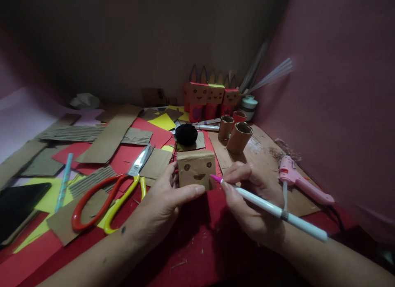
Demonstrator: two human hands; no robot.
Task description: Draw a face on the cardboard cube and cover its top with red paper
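A small brown cardboard box (197, 161) with two round eyes and a dark mouth drawn on its front stands upright in front of me. My left hand (173, 196) grips it from the left, thumb across its lower edge. Between the thumb and fingers of my right hand (247, 196) is a white marker (262, 200) with a pink tip. That tip is at the right side of the drawn face, beneath the right eye; whether it touches the cardboard I cannot tell. Directly behind the box lies a black ball of yarn (186, 134).
Scissors (123, 192) with red and yellow handles lie left, among cardboard strips (111, 134) and coloured paper. A black phone (21, 208) is at far left. Cardboard tubes (240, 138), finished box figures (212, 97) and a pink glue gun (302, 182) stand or lie behind and right.
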